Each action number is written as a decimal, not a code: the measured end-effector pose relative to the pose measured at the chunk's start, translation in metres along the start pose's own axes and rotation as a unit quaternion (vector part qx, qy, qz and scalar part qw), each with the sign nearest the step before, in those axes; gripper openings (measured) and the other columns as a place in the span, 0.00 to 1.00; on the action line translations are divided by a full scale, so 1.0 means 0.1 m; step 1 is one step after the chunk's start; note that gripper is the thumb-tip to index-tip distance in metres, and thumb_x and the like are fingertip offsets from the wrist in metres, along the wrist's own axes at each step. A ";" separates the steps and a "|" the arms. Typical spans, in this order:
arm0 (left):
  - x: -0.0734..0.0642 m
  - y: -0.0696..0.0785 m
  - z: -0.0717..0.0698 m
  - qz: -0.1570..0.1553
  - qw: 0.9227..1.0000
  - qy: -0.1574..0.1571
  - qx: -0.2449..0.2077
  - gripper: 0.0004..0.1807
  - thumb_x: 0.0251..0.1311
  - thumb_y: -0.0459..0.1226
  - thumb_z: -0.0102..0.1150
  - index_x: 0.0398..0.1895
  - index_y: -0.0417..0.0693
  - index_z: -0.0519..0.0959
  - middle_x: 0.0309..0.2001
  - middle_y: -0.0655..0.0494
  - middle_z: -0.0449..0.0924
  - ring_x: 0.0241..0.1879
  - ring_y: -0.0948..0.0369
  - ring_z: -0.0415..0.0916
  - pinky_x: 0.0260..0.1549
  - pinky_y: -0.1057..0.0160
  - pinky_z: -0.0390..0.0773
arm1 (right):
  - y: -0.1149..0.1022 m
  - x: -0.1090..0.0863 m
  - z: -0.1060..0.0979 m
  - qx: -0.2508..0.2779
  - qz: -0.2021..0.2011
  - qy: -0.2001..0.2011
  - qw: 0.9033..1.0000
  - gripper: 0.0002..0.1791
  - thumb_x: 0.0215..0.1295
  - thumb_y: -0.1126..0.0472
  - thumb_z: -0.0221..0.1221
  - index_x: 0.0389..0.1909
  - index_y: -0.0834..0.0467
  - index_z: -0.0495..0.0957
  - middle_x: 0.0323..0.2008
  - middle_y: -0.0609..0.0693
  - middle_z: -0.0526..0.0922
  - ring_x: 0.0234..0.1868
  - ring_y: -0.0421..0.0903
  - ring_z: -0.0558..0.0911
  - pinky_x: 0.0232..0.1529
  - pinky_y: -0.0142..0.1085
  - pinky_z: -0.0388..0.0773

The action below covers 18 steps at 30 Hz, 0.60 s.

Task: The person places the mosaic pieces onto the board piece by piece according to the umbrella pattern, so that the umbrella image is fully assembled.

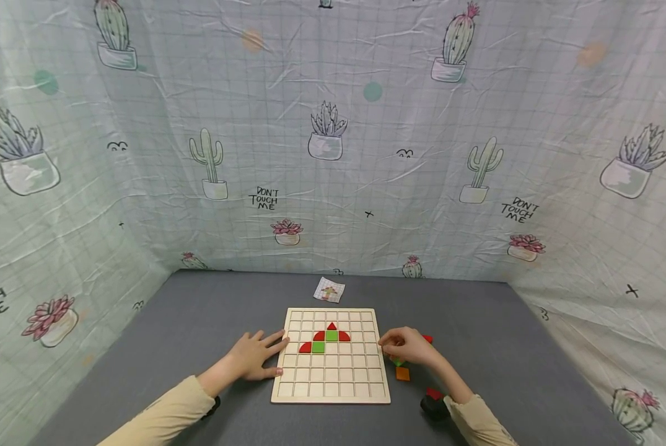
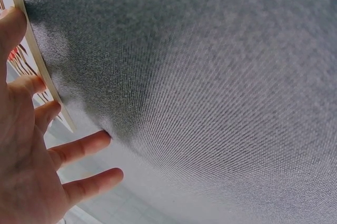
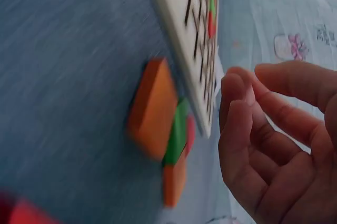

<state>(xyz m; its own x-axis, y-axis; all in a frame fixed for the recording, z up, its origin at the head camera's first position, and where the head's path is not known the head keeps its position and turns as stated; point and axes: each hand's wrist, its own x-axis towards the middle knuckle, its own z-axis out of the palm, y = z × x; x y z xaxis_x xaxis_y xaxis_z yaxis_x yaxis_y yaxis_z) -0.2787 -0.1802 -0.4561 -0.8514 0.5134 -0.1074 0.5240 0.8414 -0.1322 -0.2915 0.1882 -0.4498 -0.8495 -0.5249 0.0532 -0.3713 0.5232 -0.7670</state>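
My left hand (image 1: 251,356) lies with spread fingers at the left edge of a wooden grid board (image 1: 333,391); thumb and some fingertips rest on its rim. On the board sit a red triangle (image 1: 332,326), green squares (image 1: 318,347) and red quarter-round pieces (image 1: 344,336). My right hand (image 1: 411,345) hovers by the board's right edge, fingers curled and thumb close to the index fingertip. Nothing shows between those fingertips in the right wrist view. Beneath that hand lie orange blocks (image 3: 154,110) and a green block (image 3: 177,132), partly covered in the head view.
A small paper card (image 1: 329,290) with a printed mushroom-like pattern lies behind the board. Red pieces (image 1: 428,339) lie beyond the right hand, and another red piece (image 1: 434,393) is near the right wrist. A cactus-print curtain (image 1: 333,223) surrounds the grey table (image 1: 221,310).
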 end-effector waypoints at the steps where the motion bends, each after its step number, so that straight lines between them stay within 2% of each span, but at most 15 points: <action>1: 0.00 0.00 0.00 0.000 1.000 0.000 -0.001 0.38 0.54 0.63 0.44 0.65 0.57 0.59 0.66 0.57 0.58 0.59 0.45 0.62 0.51 0.43 0.64 | 0.02 -0.03 -0.02 0.000 0.002 -0.002 1.000 0.12 0.61 0.64 0.54 0.41 0.69 0.76 0.29 0.62 0.80 0.24 0.49 0.78 0.22 0.36 0.75; 9: -0.02 0.01 -0.04 0.000 1.000 0.001 -0.003 0.37 0.54 0.63 0.44 0.65 0.57 0.60 0.66 0.57 0.58 0.59 0.45 0.63 0.50 0.43 0.65 | 0.20 -0.18 -0.16 0.006 0.019 -0.019 1.000 0.14 0.62 0.63 0.53 0.45 0.68 0.75 0.31 0.62 0.81 0.25 0.47 0.78 0.22 0.37 0.75; 18: -0.01 0.01 -0.03 -0.003 1.000 -0.007 -0.003 0.38 0.54 0.63 0.44 0.66 0.58 0.59 0.66 0.58 0.58 0.60 0.45 0.62 0.51 0.43 0.64 | 0.37 -0.24 -0.30 0.010 0.074 -0.018 0.997 0.16 0.62 0.62 0.53 0.47 0.66 0.73 0.25 0.57 0.81 0.20 0.42 0.75 0.19 0.33 0.71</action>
<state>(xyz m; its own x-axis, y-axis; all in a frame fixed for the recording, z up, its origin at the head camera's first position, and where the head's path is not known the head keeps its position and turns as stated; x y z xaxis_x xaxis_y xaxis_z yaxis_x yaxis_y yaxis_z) -0.2777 -0.1793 -0.4527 -0.8537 0.5066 -0.1208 0.5194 0.8450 -0.1271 -0.2963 0.2398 -0.4604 -0.8800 -0.4672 -0.0849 -0.2350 0.5838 -0.7772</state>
